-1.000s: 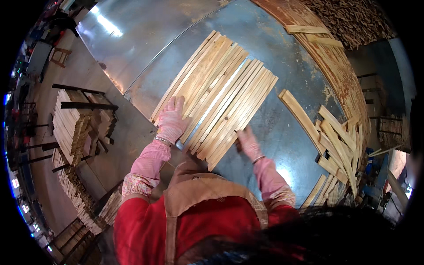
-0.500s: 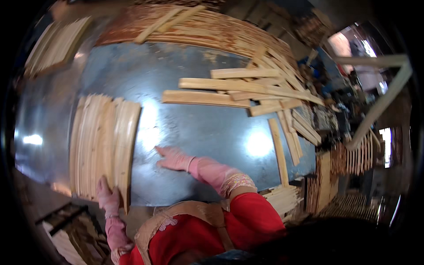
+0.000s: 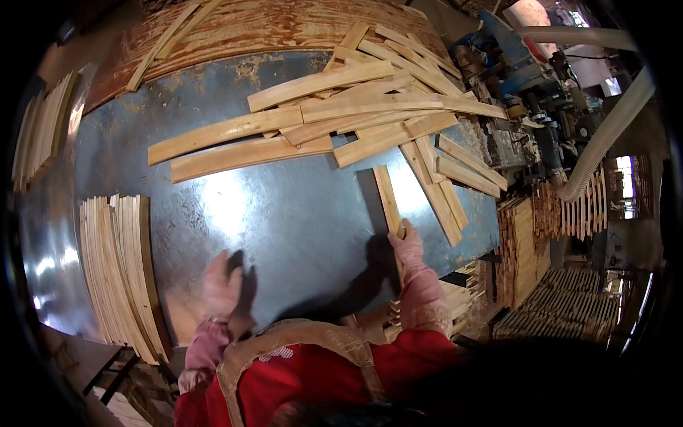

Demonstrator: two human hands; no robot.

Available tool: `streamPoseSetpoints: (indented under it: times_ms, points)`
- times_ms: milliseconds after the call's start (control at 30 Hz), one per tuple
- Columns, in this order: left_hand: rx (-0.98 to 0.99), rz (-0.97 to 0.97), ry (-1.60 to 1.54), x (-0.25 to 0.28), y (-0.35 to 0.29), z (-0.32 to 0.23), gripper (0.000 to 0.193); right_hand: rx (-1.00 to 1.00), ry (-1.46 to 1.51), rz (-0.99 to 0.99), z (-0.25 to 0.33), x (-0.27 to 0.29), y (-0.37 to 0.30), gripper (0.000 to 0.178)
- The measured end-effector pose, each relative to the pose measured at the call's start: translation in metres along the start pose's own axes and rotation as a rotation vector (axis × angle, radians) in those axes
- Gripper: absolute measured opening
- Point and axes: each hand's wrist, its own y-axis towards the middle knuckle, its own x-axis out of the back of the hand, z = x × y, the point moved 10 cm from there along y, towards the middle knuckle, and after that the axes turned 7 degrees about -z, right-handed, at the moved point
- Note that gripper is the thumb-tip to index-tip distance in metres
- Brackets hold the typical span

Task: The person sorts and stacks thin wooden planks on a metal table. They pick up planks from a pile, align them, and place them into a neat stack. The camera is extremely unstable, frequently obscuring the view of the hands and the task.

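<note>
My right hand (image 3: 408, 246) in a pink glove grips the near end of a short wooden slat (image 3: 387, 198) that lies on the dark metal table (image 3: 299, 213). My left hand (image 3: 222, 285), also gloved, rests flat and empty on the table near its front edge. A neat row of curved slats (image 3: 121, 270) lies to the left of it. A loose pile of longer slats (image 3: 341, 114) lies across the far side of the table.
A woodworking machine (image 3: 519, 107) with a pale hose (image 3: 605, 135) stands at the right. Stacks of cut slats (image 3: 526, 242) sit below the table's right edge. Worn wooden boards (image 3: 242, 28) border the far side.
The view has swung right. My right hand has reached out from the table's middle and taken hold of a short slat. My left hand has left the neat row and moved toward the centre.
</note>
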Motion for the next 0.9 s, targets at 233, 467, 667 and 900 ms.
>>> streamPoseSetpoints:
  times_ms: [233,467,667,900]
  points:
    - [0.365,0.325,-0.647,-0.159,0.010,-0.114,0.071,-0.347,1.666,0.675,0.244,-0.091,-0.032,0.052]
    - [0.438,-0.039,-0.031,0.015,0.018,0.004,0.044,0.622,0.448,0.388,0.466,-0.157,0.040,0.058]
    - [0.538,-0.227,0.770,0.147,-0.124,0.169,0.068,0.898,-0.113,0.413,0.652,-0.224,0.055,0.080]
    - [0.678,-0.191,0.767,0.171,-0.160,0.233,0.086,0.865,-0.312,0.522,0.657,-0.274,-0.040,0.085]
